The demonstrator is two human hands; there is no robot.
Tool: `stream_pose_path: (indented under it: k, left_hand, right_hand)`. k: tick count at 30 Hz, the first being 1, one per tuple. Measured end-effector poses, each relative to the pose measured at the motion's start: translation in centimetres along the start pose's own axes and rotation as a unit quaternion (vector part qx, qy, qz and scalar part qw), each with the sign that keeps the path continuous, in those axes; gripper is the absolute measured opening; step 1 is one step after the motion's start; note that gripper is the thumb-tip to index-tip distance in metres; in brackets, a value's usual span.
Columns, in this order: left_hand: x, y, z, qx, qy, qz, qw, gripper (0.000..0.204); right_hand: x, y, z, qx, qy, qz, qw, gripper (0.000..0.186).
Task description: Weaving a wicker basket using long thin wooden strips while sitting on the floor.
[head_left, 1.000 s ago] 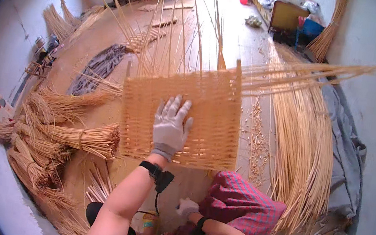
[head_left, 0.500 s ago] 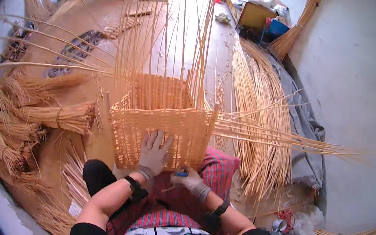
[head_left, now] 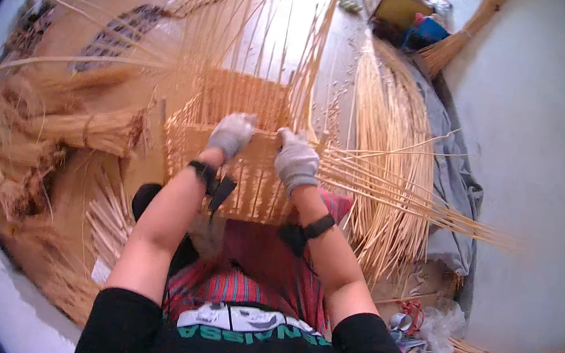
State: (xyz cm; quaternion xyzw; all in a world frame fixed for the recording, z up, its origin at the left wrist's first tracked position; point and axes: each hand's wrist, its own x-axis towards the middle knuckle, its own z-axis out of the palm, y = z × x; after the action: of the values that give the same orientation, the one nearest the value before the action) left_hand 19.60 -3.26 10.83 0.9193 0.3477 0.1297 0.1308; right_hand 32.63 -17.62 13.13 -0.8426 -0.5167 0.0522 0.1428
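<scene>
A half-woven wicker basket (head_left: 251, 190) stands in front of me, boxy, with long upright rods rising from its walls and more rods sticking out sideways. My left hand (head_left: 233, 135), in a pale work glove, is closed at the middle of the near rim. Just to its right, my right hand (head_left: 297, 157), gloved too, closes on the same rim near the right corner. Both sets of fingers curl over the edge, partly hidden. No blue-handled tool shows in either hand. A red striped cloth (head_left: 242, 257) covers my lap below the basket.
Bundles of thin rods (head_left: 79, 130) lie on the left. A long spread of pale rods (head_left: 392, 170) lies on a grey sheet (head_left: 463, 202) at the right. Tape and plastic bags (head_left: 436, 342) sit low right. A blue container (head_left: 429, 31) stands farther back.
Both hands have risen from the basket's front wall and lower edge to its near rim. The blue-handled tool in my right hand is out of sight. The view has tilted down.
</scene>
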Motion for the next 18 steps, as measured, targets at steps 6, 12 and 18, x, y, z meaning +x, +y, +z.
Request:
stream_pose_path:
  k: [6, 12, 18]
  left_hand:
    - [-1.4, 0.7, -1.6, -0.372, -0.092, -0.219, 0.897, 0.032]
    - [-15.2, 2.3, 0.1, -0.299, 0.117, 0.065, 0.945, 0.031]
    - [-24.6, 3.5, 4.7, -0.636, -0.221, -0.101, 0.732, 0.035]
  right_hand:
    - [-0.8, 1.6, -0.4, 0.081, 0.039, -0.054, 0.994, 0.048]
    - [-9.5, 4.5, 0.9, 0.331, 0.033, -0.143, 0.932, 0.057]
    - [-18.8, 0.4, 6.4, 0.206, -0.145, -0.183, 0.950, 0.072]
